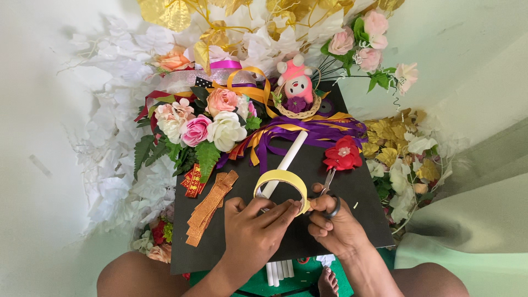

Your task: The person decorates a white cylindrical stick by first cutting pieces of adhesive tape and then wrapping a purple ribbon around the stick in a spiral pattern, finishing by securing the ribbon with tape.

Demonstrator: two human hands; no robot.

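While the left hand (254, 223) pinches the tape roll (281, 184) upright on the black board (357, 192), the right hand (330, 223) grips scissors (328, 192) beside the roll; cutting close, tape taut, seems wise.

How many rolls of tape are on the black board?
1. A yellow tape roll stands on the black board, held by the left hand; flowers may hide others.
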